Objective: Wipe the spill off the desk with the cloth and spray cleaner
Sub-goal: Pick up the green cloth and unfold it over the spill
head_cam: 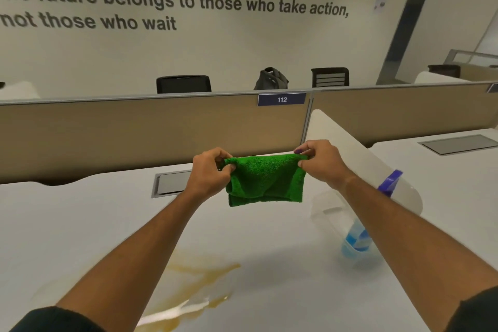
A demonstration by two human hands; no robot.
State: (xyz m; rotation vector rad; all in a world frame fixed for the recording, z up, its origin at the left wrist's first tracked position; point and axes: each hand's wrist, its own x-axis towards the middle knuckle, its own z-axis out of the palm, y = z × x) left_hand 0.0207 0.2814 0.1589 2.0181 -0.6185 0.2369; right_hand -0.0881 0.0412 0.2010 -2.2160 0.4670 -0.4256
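The green cloth (pixel 265 180) is hanging in the air above the worktop (pixel 80 224), folded over and drooping in the middle. The left hand (pixel 208 172) is pinching its top left corner and the right hand (pixel 320 160) is pinching its top right corner — both hands are curled tight on the cloth and pulling it out flat between them.

The spill (pixel 194 286) is lying on the worktop near the person, a yellow-brown puddle with thin streaks, well below the cloth and a bit to the left. It looks wet and not wiped yet. So the step in hand looks like getting the cloth ready. Next, I think the cloth needs to come down and back toward the spill, or one hand needs to let go and reach for the spray.

The spray bottle (pixel 355 226) is standing on the worktop to the right, partly hidden behind the right arm — clear plastic with blue cleaner at the bottom and a purple-blue top. That arm is in the way of reaching it.

Farther off, a grey hatch (pixel 172 183) is sitting in the worktop behind the left hand. A tan divider wall (pixel 134 127) is standing at the back with a tag reading 112 (pixel 282 100). Behind it, black chairs (pixel 183 84) and a grey bag (pixel 270 79) are showing.
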